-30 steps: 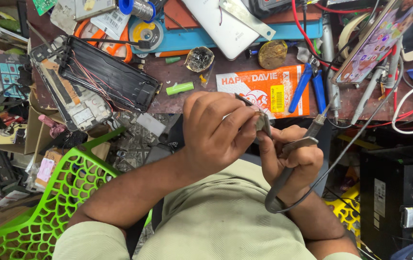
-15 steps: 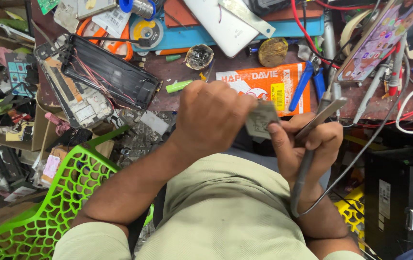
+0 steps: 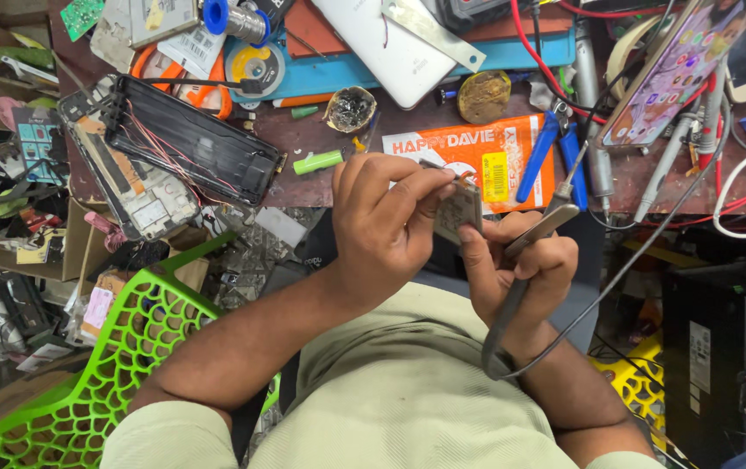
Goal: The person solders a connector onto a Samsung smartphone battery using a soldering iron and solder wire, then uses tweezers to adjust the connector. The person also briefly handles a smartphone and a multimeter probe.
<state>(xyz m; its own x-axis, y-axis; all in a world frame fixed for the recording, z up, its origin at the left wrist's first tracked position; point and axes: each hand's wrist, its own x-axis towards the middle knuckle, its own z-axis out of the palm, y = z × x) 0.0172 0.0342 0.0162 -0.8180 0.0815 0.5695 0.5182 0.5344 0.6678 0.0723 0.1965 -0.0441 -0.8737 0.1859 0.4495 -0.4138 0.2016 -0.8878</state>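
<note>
My left hand (image 3: 386, 226) is closed over a small grey circuit board (image 3: 458, 208), pinching it from the top with thumb and fingers. A thin metal piece sticks out between those fingers, too small to identify. My right hand (image 3: 525, 269) is just to its right, thumb pressed on the board's lower edge. It grips a grey-handled soldering iron (image 3: 525, 252) whose tip points up and right, away from the board. The iron's cable (image 3: 616, 278) loops under my wrist and runs off to the right. Both hands hover over my lap at the bench's front edge.
The cluttered bench holds an opened phone body with a black frame and thin wires (image 3: 182, 143), an orange packet (image 3: 477, 152), blue-handled pliers (image 3: 555, 156), a green cell (image 3: 319, 161), a solder spool (image 3: 255, 65) and a lit phone (image 3: 677, 69). A green mesh chair (image 3: 86, 373) stands at lower left.
The board is now lifted and turned flat toward me between both hands. The soldering iron has swung so that its tip points up and right.
</note>
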